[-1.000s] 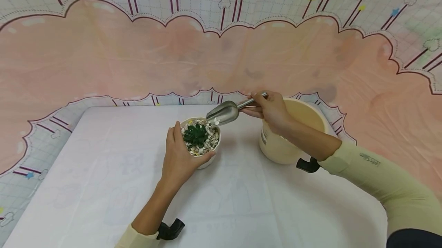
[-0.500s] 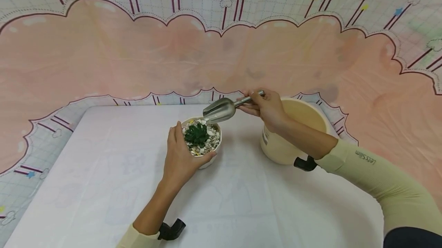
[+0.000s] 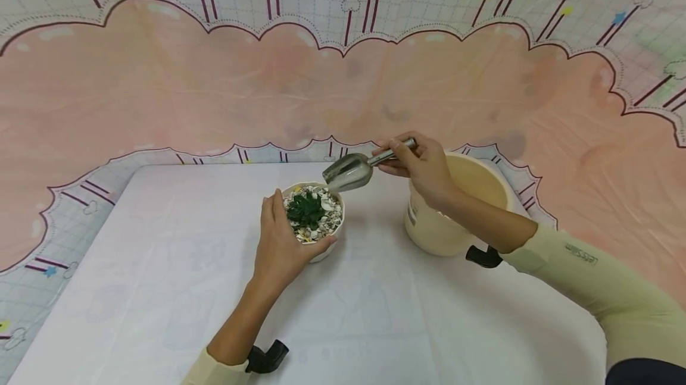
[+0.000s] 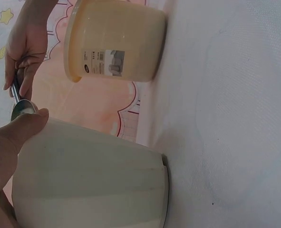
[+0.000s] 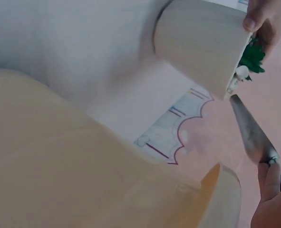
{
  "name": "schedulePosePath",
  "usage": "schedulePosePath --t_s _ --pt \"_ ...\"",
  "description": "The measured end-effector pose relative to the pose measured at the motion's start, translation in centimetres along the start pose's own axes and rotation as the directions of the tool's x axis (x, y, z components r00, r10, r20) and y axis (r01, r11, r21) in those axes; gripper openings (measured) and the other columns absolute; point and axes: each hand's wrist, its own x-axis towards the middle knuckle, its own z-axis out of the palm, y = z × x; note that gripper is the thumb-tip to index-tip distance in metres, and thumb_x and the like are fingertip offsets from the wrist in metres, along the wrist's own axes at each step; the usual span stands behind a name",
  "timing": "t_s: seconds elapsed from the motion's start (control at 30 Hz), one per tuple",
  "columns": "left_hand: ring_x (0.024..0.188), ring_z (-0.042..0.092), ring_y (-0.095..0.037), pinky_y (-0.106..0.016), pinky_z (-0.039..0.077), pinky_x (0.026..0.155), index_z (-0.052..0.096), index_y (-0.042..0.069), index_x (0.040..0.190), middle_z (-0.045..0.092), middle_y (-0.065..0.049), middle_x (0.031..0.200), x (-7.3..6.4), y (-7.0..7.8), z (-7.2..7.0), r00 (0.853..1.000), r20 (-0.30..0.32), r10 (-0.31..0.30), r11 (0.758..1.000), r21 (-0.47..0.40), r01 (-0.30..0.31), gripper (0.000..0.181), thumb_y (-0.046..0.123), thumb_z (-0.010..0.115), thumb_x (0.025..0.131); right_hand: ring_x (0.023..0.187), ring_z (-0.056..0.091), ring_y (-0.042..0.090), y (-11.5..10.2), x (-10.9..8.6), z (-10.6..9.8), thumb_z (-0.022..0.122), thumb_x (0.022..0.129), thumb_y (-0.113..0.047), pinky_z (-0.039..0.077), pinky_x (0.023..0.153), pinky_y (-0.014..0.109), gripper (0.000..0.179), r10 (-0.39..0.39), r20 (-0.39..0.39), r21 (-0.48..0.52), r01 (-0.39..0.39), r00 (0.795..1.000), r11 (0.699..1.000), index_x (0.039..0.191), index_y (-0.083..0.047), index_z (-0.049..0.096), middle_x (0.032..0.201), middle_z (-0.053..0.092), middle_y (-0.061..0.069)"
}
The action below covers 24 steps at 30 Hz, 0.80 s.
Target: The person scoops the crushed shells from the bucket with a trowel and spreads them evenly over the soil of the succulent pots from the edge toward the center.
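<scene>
A white flower pot [image 5: 197, 38] stands on the table, holding a dark green succulent [image 3: 305, 209] ringed by pale pebbles [image 3: 329, 218]. My left hand [image 3: 281, 251] grips this pot from the near left, thumb along the near rim and fingers round the far side. With my right hand [image 3: 423, 168] I hold the handle of a metal scoop [image 3: 351, 172]. The scoop's lip overlaps the pot's back right rim in the head view, its bowl tilted toward the plant. In the left wrist view the thumb partly hides the scoop [image 4: 24, 108].
A cream bucket [image 3: 434, 230] with a printed label [image 4: 103, 62] stands right of the pot, under my right forearm. White cloth [image 3: 214, 313] covers the table. A patterned pink curtain [image 3: 268, 93] hangs behind the far edge.
The scoop shifted left over the pot, then back right to its rim. White pebbles seen at its lip a second ago no longer show there. My left hand keeps its hold.
</scene>
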Motion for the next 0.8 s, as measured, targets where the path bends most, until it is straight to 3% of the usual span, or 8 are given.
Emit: schedulePosePath --t_s 0.23,0.4,0.57,0.8 --pt "0.157 0.009 -0.047 -0.059 0.032 0.119 0.011 -0.007 0.164 0.015 -0.029 0.167 0.0 0.0 -0.1 1.0 -0.005 0.01 1.0 0.003 -0.01 0.137 0.053 0.095 0.073 0.098 0.077 0.024 -0.4 -0.9 -0.7 0.056 0.11 -0.009 0.06 0.086 0.04 0.026 -0.065 0.01 -0.045 0.065 0.998 0.997 0.12 0.016 0.057 0.111 0.076 0.02" --pt "0.158 0.008 -0.046 -0.059 0.031 0.12 0.01 -0.006 0.165 0.014 -0.029 0.168 -0.1 0.0 0.0 1.0 0.012 0.002 1.0 -0.005 -0.002 0.139 0.055 0.094 0.073 0.096 0.078 0.024 -0.8 -1.5 -1.9 0.055 0.11 -0.007 0.06 0.085 0.039 0.019 -0.086 -0.019 -0.009 0.085 0.996 0.996 0.117 0.01 0.06 0.108 0.076 0.02" --pt "0.157 0.009 -0.046 -0.059 0.031 0.119 0.011 -0.007 0.164 0.015 -0.029 0.167 -0.1 0.0 0.0 1.0 0.005 0.011 1.0 0.001 -0.011 0.138 0.055 0.094 0.073 0.092 0.078 0.024 -2.1 -1.4 -3.4 0.056 0.109 -0.008 0.06 0.084 0.038 0.014 -0.102 -0.077 0.081 0.108 0.992 0.991 0.114 0.005 0.057 0.103 0.078 0.016" --pt "0.158 0.009 -0.046 -0.059 0.031 0.119 0.01 -0.007 0.164 0.015 -0.028 0.168 0.0 0.2 -0.2 1.0 0.016 0.0 1.0 0.011 0.0 0.138 0.054 0.094 0.074 0.089 0.079 0.024 -4.6 -1.4 -6.2 0.061 0.107 -0.012 0.06 0.084 0.037 0.02 -0.11 -0.206 0.102 0.133 0.972 0.986 0.112 0.006 0.054 0.099 0.078 0.018"
